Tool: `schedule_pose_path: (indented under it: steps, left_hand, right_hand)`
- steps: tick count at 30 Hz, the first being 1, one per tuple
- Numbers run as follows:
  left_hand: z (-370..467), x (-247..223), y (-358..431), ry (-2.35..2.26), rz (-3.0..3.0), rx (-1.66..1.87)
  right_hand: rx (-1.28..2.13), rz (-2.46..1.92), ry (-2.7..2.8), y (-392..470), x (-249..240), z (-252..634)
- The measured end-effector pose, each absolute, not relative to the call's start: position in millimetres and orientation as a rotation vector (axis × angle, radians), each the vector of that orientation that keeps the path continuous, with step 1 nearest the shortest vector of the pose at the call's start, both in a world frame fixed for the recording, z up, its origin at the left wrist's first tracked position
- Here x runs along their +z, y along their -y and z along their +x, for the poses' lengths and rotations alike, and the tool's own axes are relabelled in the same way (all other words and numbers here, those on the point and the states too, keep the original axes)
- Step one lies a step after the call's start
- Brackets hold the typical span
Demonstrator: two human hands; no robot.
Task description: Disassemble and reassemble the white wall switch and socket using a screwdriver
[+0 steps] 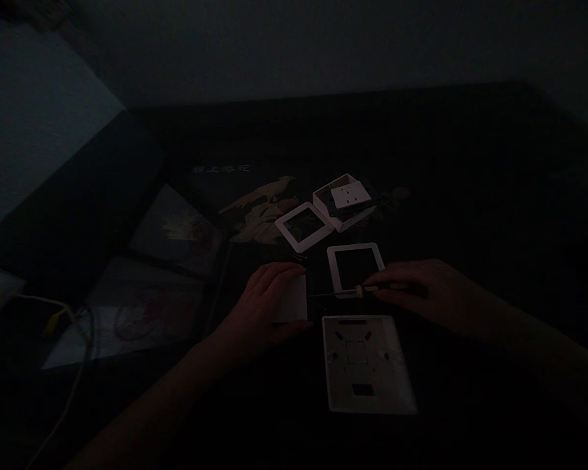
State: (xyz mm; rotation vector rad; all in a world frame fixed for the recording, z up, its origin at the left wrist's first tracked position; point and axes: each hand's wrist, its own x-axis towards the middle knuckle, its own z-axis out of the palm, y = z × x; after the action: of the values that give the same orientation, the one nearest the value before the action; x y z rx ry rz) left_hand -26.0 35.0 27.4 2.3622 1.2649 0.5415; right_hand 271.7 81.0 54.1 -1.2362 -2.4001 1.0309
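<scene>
In white box (326, 213), socket plate (349, 194), left grip (266, 295) holding panel (294, 301), right grip (424, 284) holding screwdriver (359, 292)

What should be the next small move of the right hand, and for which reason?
Probably the right hand should steady the screwdriver and check its tip against the edge of the white piece. The shaft points at that edge, and the left hand grips the piece, but the picture is too dark to tell whether the tip touches.

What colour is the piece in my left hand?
The piece looks white, greyed by the dim light; the head view shows it best.
</scene>
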Motion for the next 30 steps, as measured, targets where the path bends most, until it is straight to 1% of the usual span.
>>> schedule_pose_path:
  steps: [5,8,10,11,13,18,21,27,29,30]
  left_hand:
    - [-25.8,27.7,-35.2,-1.260,2.356,0.538]
    - [-25.9,26.6,-35.3,-1.258,2.356,0.550]
    - [-25.9,26.1,-35.2,-1.247,2.362,0.567]
    - [-25.8,26.1,-35.2,-1.242,2.367,0.572]
    - [-25.7,26.2,-35.2,-1.244,2.372,0.570]
    - [-25.7,27.0,-36.3,-1.223,2.379,0.576]
    - [-26.4,27.8,-37.5,-1.198,2.369,0.572]
    - [-27.8,28.3,-37.9,-1.194,2.352,0.555]
    - [-27.8,27.9,-37.6,-1.189,2.354,0.560]
    - [-27.7,27.7,-37.5,-1.185,2.356,0.567]
  right_hand:
    - [0.311,-0.993,2.624,-75.1,61.7,266.9]
    - [0.016,-0.904,2.667,-66.7,67.3,263.1]
    - [-0.088,-0.891,2.678,-62.0,67.4,261.6]
    - [-0.085,-0.902,2.678,-60.4,66.1,261.3]
    - [0.037,-0.967,2.649,-58.6,61.7,261.4]
    - [0.613,-1.148,2.493,-58.6,55.6,260.4]
    - [0.846,-1.217,2.415,-59.2,58.0,259.1]
    - [0.980,-1.269,2.371,-61.2,56.0,261.0]
    - [0.893,-1.240,2.407,-59.1,55.1,261.6]
    - [0.796,-1.215,2.433,-57.3,55.3,261.5]
